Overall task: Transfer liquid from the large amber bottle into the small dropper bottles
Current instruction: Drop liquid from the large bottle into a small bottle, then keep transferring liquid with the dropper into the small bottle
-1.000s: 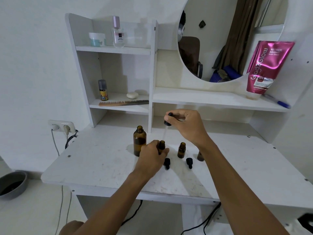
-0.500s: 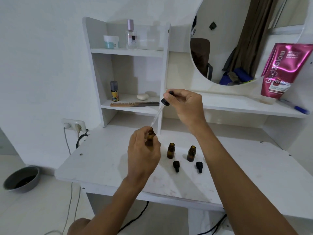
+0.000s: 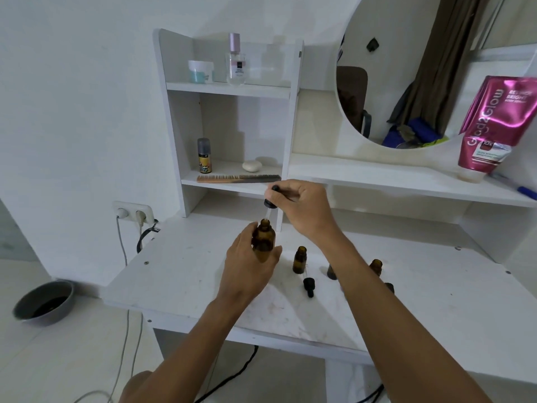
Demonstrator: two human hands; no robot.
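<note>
Large amber bottle [image 3: 263, 242] sits uncapped and near upright in the left hand [image 3: 250, 269], whose fingers and thumb wrap round its body over the white tabletop [image 3: 189, 271]. Whether its base touches the surface cannot be told.

Just above it, the right hand [image 3: 302, 210] pinches the black bulb of a dropper [image 3: 268, 202]. The glass tube points down and meets the bottle's open mouth.

To the right, a first small dropper bottle [image 3: 300, 260] stands open on the tabletop, with a black dropper cap [image 3: 308, 286] lying just in front of it. A second small bottle [image 3: 331, 271] is mostly hidden behind the right forearm. Beyond the forearm stands a third small bottle [image 3: 376, 266], also open, with another dark cap [image 3: 390, 287] partly hidden beside it.
</note>
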